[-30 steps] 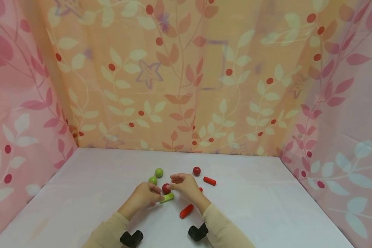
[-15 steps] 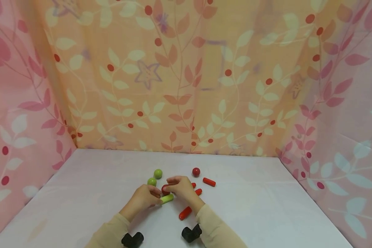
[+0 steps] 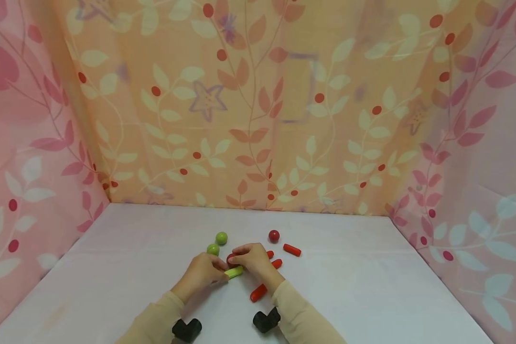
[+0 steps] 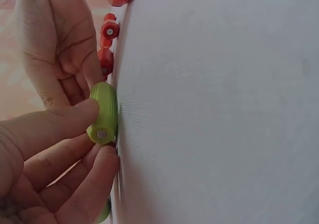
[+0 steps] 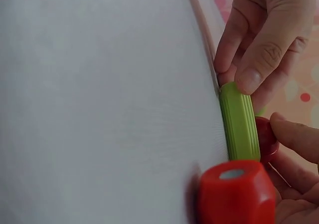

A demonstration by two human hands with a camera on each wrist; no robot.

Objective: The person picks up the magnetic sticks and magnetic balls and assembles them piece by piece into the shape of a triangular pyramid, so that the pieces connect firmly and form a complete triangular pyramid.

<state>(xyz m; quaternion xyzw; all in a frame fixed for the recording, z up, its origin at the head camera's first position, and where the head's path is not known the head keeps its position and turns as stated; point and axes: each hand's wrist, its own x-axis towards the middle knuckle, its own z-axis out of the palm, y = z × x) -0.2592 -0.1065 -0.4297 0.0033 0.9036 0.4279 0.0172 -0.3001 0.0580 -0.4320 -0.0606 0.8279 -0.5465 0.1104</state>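
Note:
My left hand (image 3: 202, 271) pinches a ridged green rod (image 3: 234, 272) by its near-left end, low over the table. In the left wrist view, the thumb presses the side of this green magnetic rod (image 4: 103, 112), whose end shows a round metallic spot. My right hand (image 3: 254, 262) holds a red ball (image 5: 266, 137) between thumb and fingers, right beside the rod's far side; in the head view the fingers cover much of the ball. A red rod (image 3: 258, 293) lies just below my right wrist, and two more red rods show partly behind that hand.
Two green balls (image 3: 221, 238) sit beyond my left hand. Farther back to the right are another red ball (image 3: 274, 236) and a red rod (image 3: 292, 250). Patterned cloth walls (image 3: 249, 119) enclose the white table (image 3: 348, 267) at the back and sides.
My right hand has shifted a little left and its fingers have come onto the red ball. My left hand stays at the green rod throughout.

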